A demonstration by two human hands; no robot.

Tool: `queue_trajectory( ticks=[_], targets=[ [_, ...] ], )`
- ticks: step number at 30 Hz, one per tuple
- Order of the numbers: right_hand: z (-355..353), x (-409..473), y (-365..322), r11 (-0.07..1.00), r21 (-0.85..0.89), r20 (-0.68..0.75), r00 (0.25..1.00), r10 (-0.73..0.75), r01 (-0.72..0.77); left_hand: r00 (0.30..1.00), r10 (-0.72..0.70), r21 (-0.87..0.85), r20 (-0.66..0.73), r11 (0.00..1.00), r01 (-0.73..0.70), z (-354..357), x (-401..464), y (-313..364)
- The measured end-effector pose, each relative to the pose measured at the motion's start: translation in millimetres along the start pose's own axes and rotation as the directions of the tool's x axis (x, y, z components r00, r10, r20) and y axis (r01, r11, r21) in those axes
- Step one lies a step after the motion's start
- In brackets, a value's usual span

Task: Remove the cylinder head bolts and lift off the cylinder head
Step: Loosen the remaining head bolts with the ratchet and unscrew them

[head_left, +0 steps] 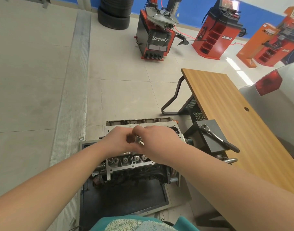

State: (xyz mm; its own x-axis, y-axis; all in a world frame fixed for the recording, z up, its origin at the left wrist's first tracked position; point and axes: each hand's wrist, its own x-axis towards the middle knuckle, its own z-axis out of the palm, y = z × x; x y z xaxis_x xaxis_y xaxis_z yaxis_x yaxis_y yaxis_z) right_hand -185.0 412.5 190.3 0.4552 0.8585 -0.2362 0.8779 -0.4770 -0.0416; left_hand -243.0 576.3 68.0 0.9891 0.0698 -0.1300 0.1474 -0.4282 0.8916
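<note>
Both hands, left hand (117,139) and right hand (157,137), pinch a socket piece (137,138) above the cylinder head (126,160), which is unlifted; ratchet (217,137) lies right of it; bolt progress unclear.

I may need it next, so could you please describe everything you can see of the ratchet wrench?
The ratchet wrench lies flat and unheld on top of a dark metal box beside the wooden table. It has a shiny, chrome-looking round head and shank and a black grip that overhangs the box's edge. Neither hand touches it.
</note>
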Motion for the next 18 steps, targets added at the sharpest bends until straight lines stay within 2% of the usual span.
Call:
queue_trajectory(
  ticks=[2,5,8,11,13,16,18],
  targets=[
    [1.7,2.1,-0.9,1.0,-0.01,0.007,1.0,0.027,-0.027,0.998,0.017,-0.058,0.059,0.998,-0.014,0.4,-1.5,1.4],
    [-3.2,0.3,3.6,0.998,0.023,0.09,0.994,-0.056,0.054,0.99,0.007,-0.068,0.144,0.998,0.003,-3.3,-5.6,-0.4],
    [-6.7,-3.7,4.8,0.989,0.11,0.054,0.993,-0.109,0.102,0.996,0.001,0.021,0.093,1.0,-0.003,-5.6,-4.9,2.8],
    [-4.6,2.5,0.7,0.996,0.052,0.009,0.998,0.065,-0.066,1.0,-0.005,0.08,0.014,0.997,0.004,-5.6,-1.1,12.7],
    [-3.2,5.6,-0.9,0.992,-0.007,0.006,0.992,0.123,-0.123,0.999,0.032,0.078,0.042,0.996,-0.035,-4.3,0.8,15.5],
    [-5.9,3.0,2.4,0.999,0.023,0.045,0.999,0.024,-0.025,0.989,0.061,-0.008,0.136,0.998,-0.06,-6.7,0.7,10.4],
    [-7.5,-0.9,7.3,0.992,0.099,0.067,0.994,-0.081,0.074,0.988,0.071,0.028,0.14,0.997,-0.076,-7.5,0.3,6.6]
  ],
)
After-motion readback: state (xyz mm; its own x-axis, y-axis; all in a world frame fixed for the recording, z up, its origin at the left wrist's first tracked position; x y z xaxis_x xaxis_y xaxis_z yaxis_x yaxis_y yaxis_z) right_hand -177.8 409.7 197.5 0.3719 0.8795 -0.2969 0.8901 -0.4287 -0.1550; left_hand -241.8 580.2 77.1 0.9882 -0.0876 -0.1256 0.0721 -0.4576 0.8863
